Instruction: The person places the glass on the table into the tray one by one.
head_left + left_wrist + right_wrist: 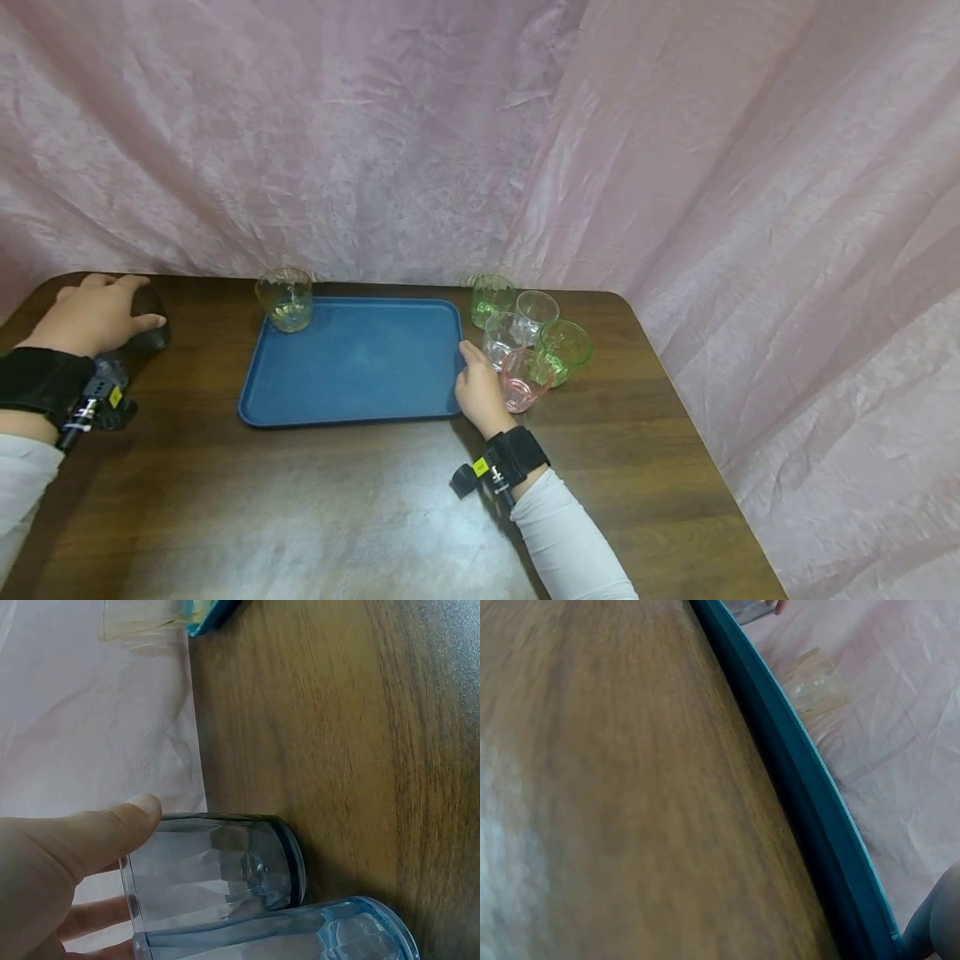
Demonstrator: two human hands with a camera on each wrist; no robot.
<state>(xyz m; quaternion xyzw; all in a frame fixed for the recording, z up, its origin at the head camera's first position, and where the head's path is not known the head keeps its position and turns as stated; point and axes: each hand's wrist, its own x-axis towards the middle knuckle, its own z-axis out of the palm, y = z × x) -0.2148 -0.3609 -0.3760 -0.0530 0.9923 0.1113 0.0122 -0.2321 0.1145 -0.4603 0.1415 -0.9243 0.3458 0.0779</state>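
Two hands work apart: the left hand curls round a dark glass at the worktop's far left corner, the right hand grips the pink glass, just right of the blue tray

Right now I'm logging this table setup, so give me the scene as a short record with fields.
Surface: dark wooden table
Tray: blue tray, mid-table
On tray: yellowish cup, far left corner
Right of tray: green, clear and pink cups, clustered
Left hand: grips smoky grey cup; blue cup beside it
Right hand: at tray's right edge, beside pink cup; grip unclear
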